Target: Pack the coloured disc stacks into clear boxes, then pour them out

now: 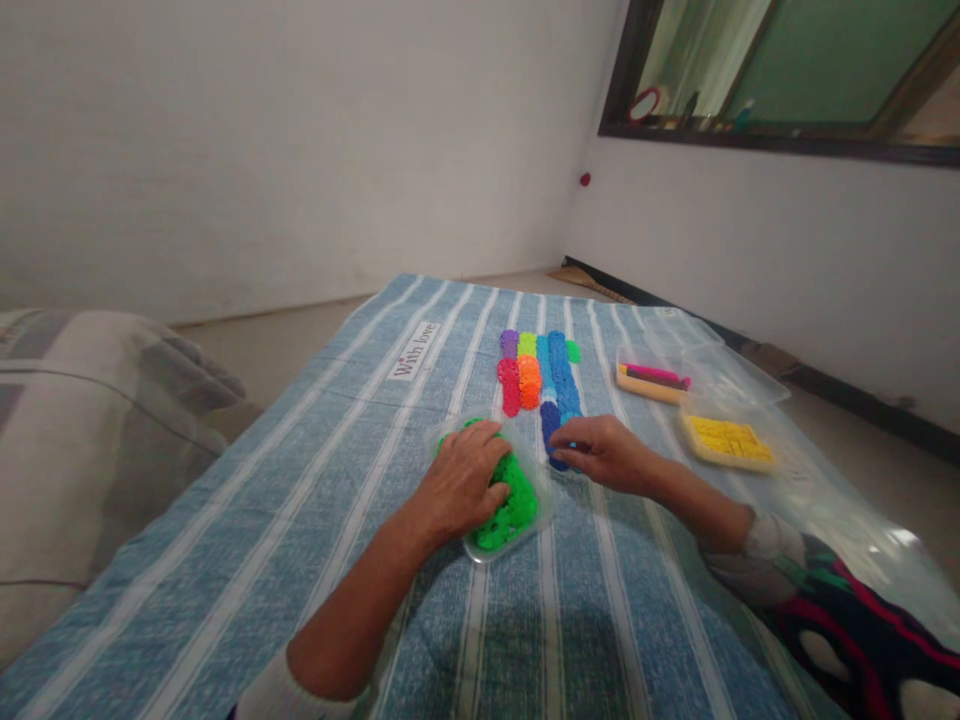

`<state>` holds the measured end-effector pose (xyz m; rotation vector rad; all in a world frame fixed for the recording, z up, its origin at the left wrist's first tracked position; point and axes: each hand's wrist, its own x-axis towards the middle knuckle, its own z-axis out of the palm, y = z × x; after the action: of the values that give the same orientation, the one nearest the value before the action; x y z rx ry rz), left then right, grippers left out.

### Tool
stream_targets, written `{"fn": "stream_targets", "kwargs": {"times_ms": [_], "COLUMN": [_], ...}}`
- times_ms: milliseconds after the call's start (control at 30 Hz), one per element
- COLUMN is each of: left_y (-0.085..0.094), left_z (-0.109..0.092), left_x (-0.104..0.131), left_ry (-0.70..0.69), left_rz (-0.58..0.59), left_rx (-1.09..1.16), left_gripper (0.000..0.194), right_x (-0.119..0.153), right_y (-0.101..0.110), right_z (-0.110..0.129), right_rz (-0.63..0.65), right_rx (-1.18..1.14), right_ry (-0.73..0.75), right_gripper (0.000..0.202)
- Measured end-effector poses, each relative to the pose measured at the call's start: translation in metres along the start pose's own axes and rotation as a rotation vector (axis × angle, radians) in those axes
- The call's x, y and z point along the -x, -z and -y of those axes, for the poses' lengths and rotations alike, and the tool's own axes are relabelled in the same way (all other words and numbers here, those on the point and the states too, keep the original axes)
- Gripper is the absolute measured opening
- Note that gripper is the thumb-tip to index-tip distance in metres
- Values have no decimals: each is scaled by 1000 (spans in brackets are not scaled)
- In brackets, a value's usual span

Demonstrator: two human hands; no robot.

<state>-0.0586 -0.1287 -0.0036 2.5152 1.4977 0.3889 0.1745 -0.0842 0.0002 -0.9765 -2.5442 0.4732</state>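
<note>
My left hand [469,480] rests with its fingers apart over a clear plastic box of green pieces [514,515], which stands on the striped blue cloth. My right hand [600,450] is at the near end of the dark blue row [551,425], thumb and fingers brought together; whatever lies between the fingertips is too small to make out. Rows of coloured pieces lie side by side beyond my hands: purple [509,344] above red [510,387], yellow-green [528,345] above orange [529,382], and blue [561,370] beside a green piece [574,351].
On the right stand a box with pink and brown pieces [656,378] and a box of yellow pieces [727,440], near clear plastic lids [750,375]. The cloth-covered table [262,530] has its left edge beside a covered piece of furniture [97,430].
</note>
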Motion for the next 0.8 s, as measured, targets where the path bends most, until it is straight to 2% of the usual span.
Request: {"fn": "stream_targets", "kwargs": {"times_ms": [200, 467, 800], "left_y": [1, 7, 4], "left_z": [10, -8, -11], "left_x": [0, 8, 8], "left_ry": [14, -83, -4], "left_rz": [-77, 43, 107], "left_rx": [58, 73, 46], "left_gripper": [30, 33, 23], "right_x": [6, 19, 14], "right_y": [2, -5, -8], "right_z": [-11, -19, -29], "right_rz": [-26, -3, -61], "right_rx": [-15, -58, -42], "right_ry": [-45, -95, -108], "right_gripper": [15, 18, 16]}}
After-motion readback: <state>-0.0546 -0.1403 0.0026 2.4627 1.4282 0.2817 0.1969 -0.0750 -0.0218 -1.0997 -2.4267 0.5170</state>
